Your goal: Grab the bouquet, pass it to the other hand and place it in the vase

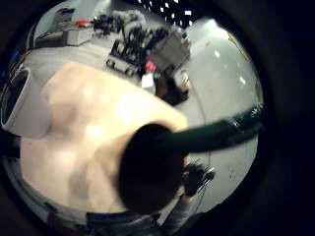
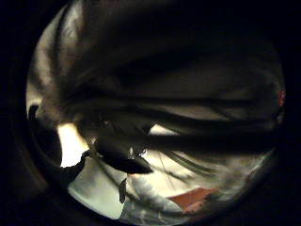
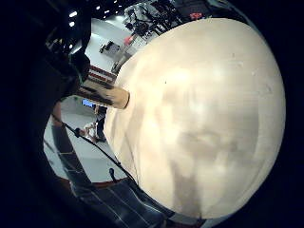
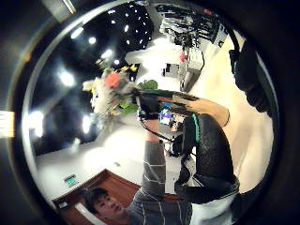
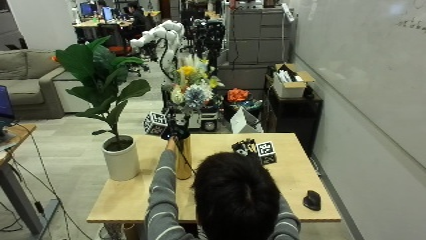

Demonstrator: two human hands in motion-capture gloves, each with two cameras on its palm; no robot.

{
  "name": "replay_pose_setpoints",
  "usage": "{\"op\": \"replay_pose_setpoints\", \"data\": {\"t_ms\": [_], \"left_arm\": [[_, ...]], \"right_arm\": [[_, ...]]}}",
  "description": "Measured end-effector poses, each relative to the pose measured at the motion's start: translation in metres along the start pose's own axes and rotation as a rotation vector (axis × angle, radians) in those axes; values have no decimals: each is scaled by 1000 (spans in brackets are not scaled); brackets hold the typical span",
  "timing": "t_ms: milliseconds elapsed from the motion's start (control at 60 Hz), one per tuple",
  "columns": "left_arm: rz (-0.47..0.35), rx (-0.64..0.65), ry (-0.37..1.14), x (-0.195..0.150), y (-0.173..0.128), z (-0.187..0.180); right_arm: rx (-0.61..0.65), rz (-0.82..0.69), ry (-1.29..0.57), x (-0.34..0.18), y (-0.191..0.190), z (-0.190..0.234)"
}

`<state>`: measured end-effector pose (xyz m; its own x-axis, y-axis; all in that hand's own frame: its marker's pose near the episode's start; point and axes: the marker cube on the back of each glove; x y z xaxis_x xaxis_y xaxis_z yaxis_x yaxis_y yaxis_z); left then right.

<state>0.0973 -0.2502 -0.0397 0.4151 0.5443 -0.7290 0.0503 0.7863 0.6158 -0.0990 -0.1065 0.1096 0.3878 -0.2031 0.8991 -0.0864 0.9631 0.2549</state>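
Observation:
The bouquet (image 5: pixel 190 87) of yellow, white and blue flowers is held upright above the table's left half. My left hand (image 5: pixel 174 131) grips its green stems (image 1: pixel 211 135) just under the flowers. Right below that hand a golden-brown cylindrical vase (image 5: pixel 184 162) stands on the table (image 5: pixel 293 175). The hand hides whether the stems are inside the vase's mouth. In the right thumb side palm view the bouquet (image 4: pixel 110 91), left hand (image 4: pixel 149 107) and vase (image 4: pixel 197 104) line up. My right hand (image 4: pixel 211 150) hovers over the table beside the vase, fingers relaxed, holding nothing.
A leafy plant in a white pot (image 5: pixel 121 157) stands at the table's left edge, close to the vase. A small dark object (image 5: pixel 311 200) lies near the front right corner. Cabinets and boxes stand beyond the far edge.

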Motion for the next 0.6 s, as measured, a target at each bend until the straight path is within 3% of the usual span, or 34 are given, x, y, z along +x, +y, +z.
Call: {"op": "replay_pose_setpoints", "data": {"t_ms": [50, 83, 133, 200, 267, 350, 400, 500, 550, 600], "left_arm": [[-116, -64, -17, -12, 24, -13], [-138, -98, 25, -19, 33, -21], [-128, -35, -41, -19, 40, -37], [-243, -94, -42, -17, 60, -51], [-281, -17, -216, -14, 69, -64], [-224, -7, -209, 1, 77, -61], [-106, 7, -275, 4, 72, -53], [78, -132, -874, -26, 63, -29], [84, -292, -1132, -43, 72, -17], [45, -405, -1211, -54, 83, -8]], "right_arm": [[-15, -47, -55, -8, 4, -2], [-4, -55, -56, -8, 6, -4], [10, -41, -54, -6, 9, -7], [-5, -41, -109, -8, 15, -7], [17, -75, -63, -1, 19, -11], [14, -119, -91, 1, 28, -13], [29, -138, -71, 7, 32, -16], [37, -115, -55, 12, 41, -25], [27, -137, -86, 11, 46, -30], [25, -78, -69, 16, 51, -36]]}}
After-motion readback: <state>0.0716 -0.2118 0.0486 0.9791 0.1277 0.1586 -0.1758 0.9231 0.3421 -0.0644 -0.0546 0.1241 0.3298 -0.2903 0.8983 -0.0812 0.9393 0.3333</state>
